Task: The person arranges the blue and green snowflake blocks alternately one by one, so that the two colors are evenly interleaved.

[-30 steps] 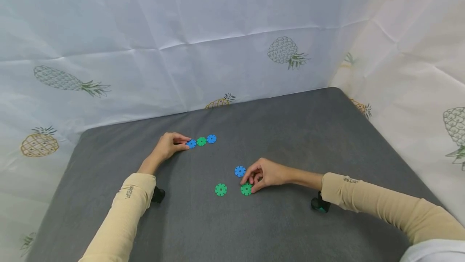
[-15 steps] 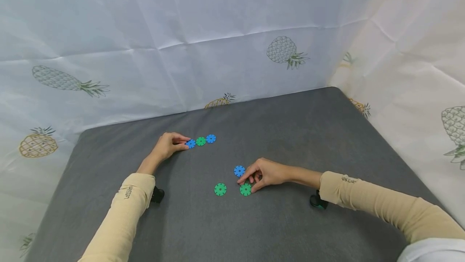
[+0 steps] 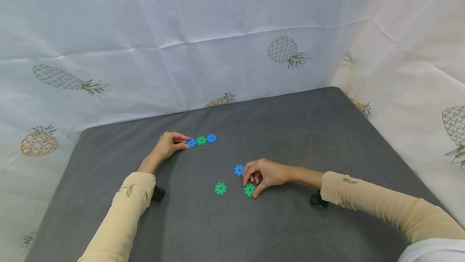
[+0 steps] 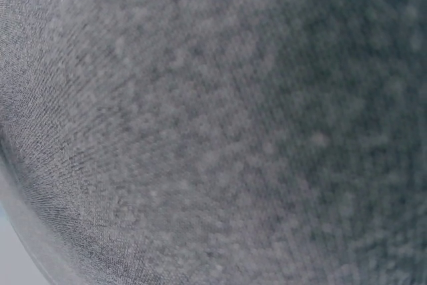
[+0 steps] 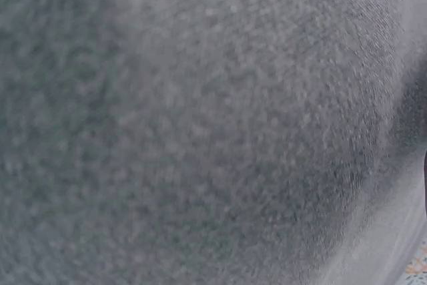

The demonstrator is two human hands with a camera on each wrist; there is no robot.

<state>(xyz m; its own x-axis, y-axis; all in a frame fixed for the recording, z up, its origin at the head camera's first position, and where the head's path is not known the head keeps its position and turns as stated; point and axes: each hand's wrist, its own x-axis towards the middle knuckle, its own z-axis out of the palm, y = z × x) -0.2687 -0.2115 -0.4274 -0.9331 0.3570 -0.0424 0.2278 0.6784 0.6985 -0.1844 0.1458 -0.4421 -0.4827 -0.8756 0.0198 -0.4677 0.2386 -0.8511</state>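
In the head view my left hand (image 3: 168, 145) pinches the left edge of a blue notched disc (image 3: 191, 143) between thumb and fingers. That disc is in a short row with a green notched disc (image 3: 201, 141) and another blue disc (image 3: 211, 138). My right hand (image 3: 267, 174) has its thumb and curled fingers at the edges of a second green disc (image 3: 249, 190). Just beyond those fingers lies a further blue disc (image 3: 238, 170), partly overlapped by them. A third green disc (image 3: 220, 188) lies to the left. Both wrist views show only grey cloth.
All the discs lie on a table with a grey cloth (image 3: 298, 133). White curtains (image 3: 232, 7) with printed pineapples hang behind and to the right. Small black devices are strapped under both wrists, such as the left wrist camera (image 3: 158, 194).
My right hand has shifted the green disc slightly to the right, and its fingers have drawn back from beside the blue disc. The left hand stays where it was.
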